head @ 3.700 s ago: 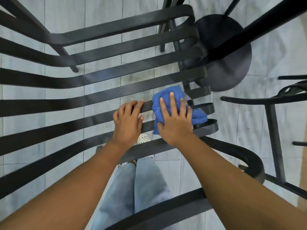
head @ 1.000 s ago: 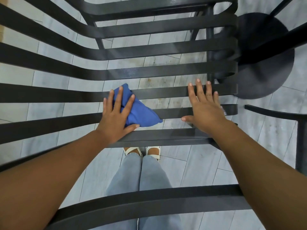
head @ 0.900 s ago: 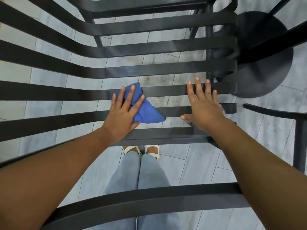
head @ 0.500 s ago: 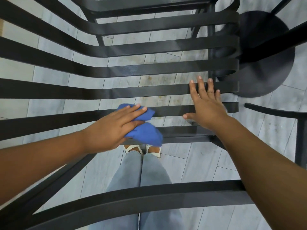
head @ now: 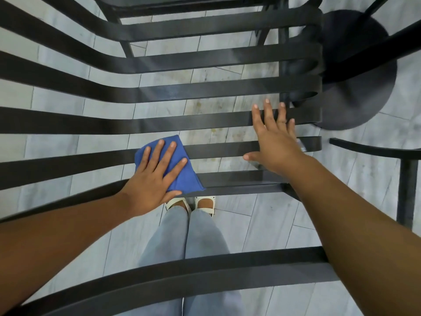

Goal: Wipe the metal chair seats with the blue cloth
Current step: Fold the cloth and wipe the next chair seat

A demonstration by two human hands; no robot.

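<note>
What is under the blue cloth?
The blue cloth lies on the chair's dark metal slats, pressed flat by the left hand. The slat parts under it are covered. Between the slats, grey floor tiles show below.

A slatted metal chair seat (head: 205, 124) fills the view from above, its slats running left to right. The left hand (head: 152, 179) lies flat on a cloth (head: 182, 179) spread across the two nearest slats, left of centre. The right hand (head: 275, 140) rests flat on the slats to its right, well apart. A round table base (head: 355, 87) stands on the floor (head: 376, 190) beyond the seat's right edge. The person's feet (head: 191, 204) stand below the seat's near edge.
</note>
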